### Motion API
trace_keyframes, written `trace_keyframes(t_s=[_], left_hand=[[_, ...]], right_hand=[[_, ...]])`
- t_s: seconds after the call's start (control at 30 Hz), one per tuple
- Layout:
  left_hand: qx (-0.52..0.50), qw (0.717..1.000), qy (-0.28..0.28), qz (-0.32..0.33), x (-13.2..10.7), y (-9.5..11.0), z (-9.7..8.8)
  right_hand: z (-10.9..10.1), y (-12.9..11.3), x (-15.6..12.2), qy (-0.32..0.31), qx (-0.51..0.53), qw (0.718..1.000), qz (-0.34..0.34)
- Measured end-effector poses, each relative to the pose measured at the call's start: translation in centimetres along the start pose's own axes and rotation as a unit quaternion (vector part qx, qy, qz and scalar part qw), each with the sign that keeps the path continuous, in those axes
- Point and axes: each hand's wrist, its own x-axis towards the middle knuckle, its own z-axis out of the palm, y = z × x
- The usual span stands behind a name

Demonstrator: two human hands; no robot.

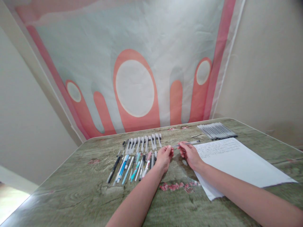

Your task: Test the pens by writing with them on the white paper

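Wood-grain table (78,176); left hand (165,156) pinches one end of slim refill-like stick (175,145) near paper (236,164); right hand (191,155) pinches farther along; best keep both pinches light, stick straight.

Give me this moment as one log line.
right hand: pinching thin rod; left hand: at rod's left end; left side: pens in rows; right side: written-on paper

L hand (165,156), R hand (189,155) prob. pinched
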Motion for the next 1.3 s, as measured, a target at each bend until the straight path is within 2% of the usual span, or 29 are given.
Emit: trace_keyframes(t_s=[1.3], left_hand=[[0.029, 0.999, 0.001, 0.022, 0.10, -0.17, 0.12]], right_hand=[[0.00, 0.03, -0.08, -0.004, -0.024, 1.000, -0.019]])
